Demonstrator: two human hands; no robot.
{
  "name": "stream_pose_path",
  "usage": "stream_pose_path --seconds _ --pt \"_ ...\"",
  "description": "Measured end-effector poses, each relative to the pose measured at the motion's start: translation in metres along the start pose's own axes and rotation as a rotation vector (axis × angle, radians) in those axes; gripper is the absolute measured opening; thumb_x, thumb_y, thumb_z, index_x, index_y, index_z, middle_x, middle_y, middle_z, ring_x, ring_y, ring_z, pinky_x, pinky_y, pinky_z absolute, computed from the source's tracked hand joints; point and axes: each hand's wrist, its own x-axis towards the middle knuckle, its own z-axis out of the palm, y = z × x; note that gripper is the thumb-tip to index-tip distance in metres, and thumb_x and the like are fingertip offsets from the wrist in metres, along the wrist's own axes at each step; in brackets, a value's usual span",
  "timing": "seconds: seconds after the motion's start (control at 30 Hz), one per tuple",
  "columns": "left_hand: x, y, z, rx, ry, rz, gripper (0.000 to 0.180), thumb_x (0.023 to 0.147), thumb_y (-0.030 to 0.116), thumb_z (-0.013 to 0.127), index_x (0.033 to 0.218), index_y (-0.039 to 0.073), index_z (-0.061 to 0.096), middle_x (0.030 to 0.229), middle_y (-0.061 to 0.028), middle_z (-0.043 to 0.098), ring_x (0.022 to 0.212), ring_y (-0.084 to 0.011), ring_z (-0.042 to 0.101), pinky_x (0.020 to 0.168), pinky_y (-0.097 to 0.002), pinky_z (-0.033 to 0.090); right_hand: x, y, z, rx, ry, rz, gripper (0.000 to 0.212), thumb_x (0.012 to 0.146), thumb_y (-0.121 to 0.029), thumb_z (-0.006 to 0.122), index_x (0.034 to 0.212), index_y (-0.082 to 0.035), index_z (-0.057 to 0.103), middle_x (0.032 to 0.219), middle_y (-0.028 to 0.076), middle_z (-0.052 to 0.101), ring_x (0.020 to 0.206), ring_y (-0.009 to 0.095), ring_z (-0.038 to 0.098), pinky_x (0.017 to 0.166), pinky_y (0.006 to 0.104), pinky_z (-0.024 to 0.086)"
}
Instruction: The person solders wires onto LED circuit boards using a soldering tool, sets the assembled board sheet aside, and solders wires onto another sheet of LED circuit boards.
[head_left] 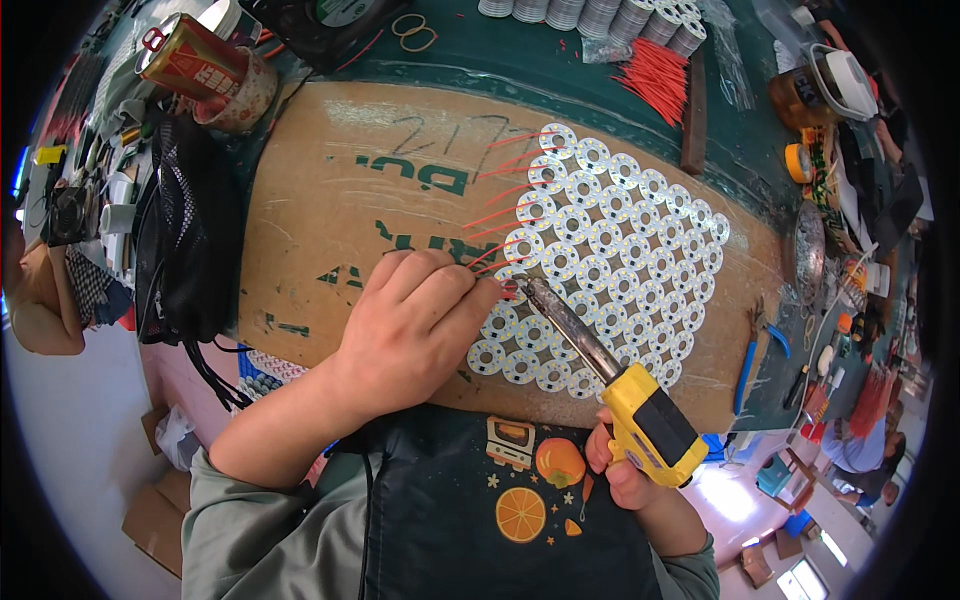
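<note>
Round white LED boards (637,228) with centre holes lie in close rows on a sheet of cardboard (310,160). Short red wires (492,218) stick out leftward from several boards in the left column. My left hand (412,320) is closed over that left edge, thumb and fingertips pinching a red wire at a board; the fingers partly hide it. In my right hand (622,470) is the handle of a yellow-and-black soldering gun (650,425). Its metal barrel slants up and left, and the tip is right beside my left fingertips, at the board.
Beyond the cardboard lie a pile of loose red wires (655,85), a dark bar (694,120) and stacked discs (632,18). Blue-handled pliers (747,370) rest at the right. A can (200,60) and a black mesh bag (190,230) are left. Other people (865,450) sit nearby.
</note>
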Motion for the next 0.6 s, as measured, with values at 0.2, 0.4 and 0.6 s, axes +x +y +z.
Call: stream_pose_path --seconds 0.2,0.4,0.6 --pt "0.0 0.001 0.001 0.0 -0.007 -0.009 0.036 0.063 0.0 0.072 0.098 0.005 0.07 0.09 -0.0043 0.06 0.084 -0.0222 0.061 0.071 -0.034 0.047 0.001 -0.004 -0.002 0.078 -0.117 -0.095 0.079 0.087 -0.045 0.074 0.144 -0.006 0.036 0.086 0.002 0.049 0.076 0.013 0.05 0.067 0.0286 0.043" --pt "0.0 0.006 -0.005 -0.018 0.068 0.006 0.036 0.062 0.001 0.072 0.098 0.003 0.071 0.089 -0.0052 0.06 0.085 -0.0231 0.061 0.071 -0.0342 0.047 0.006 -0.02 0.009 0.153 0.065 -0.169 0.03 0.087 -0.028 0.074 0.096 -0.002 0.062 0.078 0.005 0.06 0.067 0.016 0.059 0.059 0.0285 0.046" --pt "-0.002 0.01 -0.003 -0.07 0.002 0.026 0.037 0.062 0.002 0.07 0.099 0.002 0.071 0.09 -0.0051 0.061 0.083 -0.0228 0.062 0.07 -0.0335 0.048 -0.001 -0.008 0.001 -0.036 0.055 -0.15 0.027 0.085 -0.031 0.072 0.08 -0.007 0.06 0.07 0.004 0.059 0.06 0.019 0.058 0.055 0.03 0.044"
